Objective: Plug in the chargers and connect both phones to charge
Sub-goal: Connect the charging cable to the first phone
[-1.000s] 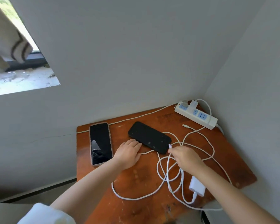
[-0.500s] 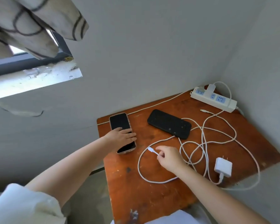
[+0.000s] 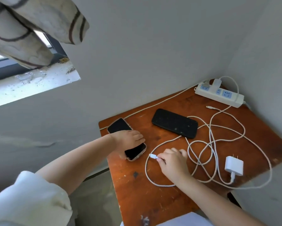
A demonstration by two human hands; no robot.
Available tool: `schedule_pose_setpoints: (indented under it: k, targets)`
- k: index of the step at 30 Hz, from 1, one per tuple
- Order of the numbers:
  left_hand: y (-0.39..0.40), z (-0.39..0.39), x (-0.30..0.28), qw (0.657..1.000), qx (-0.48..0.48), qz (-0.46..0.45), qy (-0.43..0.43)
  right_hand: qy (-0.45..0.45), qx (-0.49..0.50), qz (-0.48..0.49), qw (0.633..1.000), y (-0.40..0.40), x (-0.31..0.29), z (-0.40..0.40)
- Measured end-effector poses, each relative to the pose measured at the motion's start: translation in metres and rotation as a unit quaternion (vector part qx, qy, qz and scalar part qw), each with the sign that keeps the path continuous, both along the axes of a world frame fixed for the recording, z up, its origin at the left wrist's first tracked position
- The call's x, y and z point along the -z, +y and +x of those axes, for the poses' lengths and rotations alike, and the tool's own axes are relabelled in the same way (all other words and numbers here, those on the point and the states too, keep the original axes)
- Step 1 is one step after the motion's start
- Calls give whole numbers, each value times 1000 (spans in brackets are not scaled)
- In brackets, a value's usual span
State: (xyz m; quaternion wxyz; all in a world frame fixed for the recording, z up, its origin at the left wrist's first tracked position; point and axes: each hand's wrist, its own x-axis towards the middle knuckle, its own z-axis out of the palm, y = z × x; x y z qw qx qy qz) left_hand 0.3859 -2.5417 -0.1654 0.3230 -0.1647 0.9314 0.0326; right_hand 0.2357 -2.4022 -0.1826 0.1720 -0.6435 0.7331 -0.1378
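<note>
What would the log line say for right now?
left hand grips cased phone | right hand pinches cable connector | charger brick unplugged

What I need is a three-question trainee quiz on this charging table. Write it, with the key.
1. True or false: the charger brick is plugged into the power strip.
2. The left hand is on: A) the black phone, B) the cased phone, C) the charger brick.
3. Fill in: the right hand pinches a white cable ____ in its fingers.

Key
1. False: it lies on the table, prongs exposed, apart from the power strip.
2. B
3. connector
</note>
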Motion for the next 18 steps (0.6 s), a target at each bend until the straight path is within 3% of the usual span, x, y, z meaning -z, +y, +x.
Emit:
schedule_pose_setpoints:
  k: [3, 7, 12, 18]
  targets:
    - [17, 1, 4, 991, -97, 7, 95, 33, -2, -86, 996, 9, -8, -1]
    - [37, 7, 1, 977, -125, 2, 172, 52, 2, -170, 984, 20, -18, -9]
    - [57, 8, -9, 956, -161, 6, 244, 47, -29, -179, 982, 31, -25, -13]
    - [70, 4, -8, 947, -190, -1, 260, 24, -10, -181, 983, 36, -26, -18]
